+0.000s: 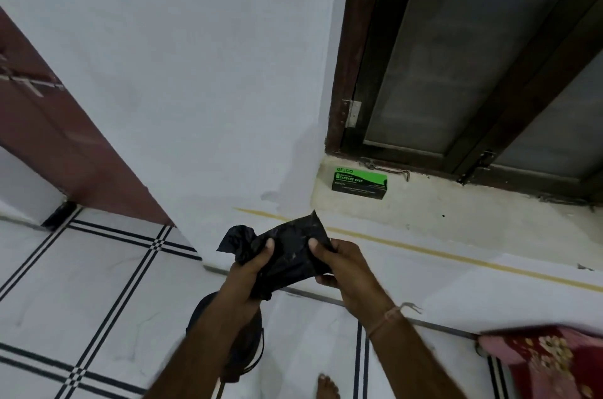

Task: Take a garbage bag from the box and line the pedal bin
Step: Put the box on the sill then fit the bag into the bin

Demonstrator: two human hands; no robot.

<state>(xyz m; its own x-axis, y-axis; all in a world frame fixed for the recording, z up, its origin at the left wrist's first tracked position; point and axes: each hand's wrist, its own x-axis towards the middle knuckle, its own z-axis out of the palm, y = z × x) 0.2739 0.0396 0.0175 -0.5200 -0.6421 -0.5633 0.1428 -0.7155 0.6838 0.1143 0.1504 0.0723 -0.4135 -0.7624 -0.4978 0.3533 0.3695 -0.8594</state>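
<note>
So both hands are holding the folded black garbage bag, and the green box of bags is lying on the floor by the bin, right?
Not quite. The green box sits on the window ledge, not on the floor, as the head view shows. The rest stands: the left hand and right hand both hold the folded black garbage bag.
</note>
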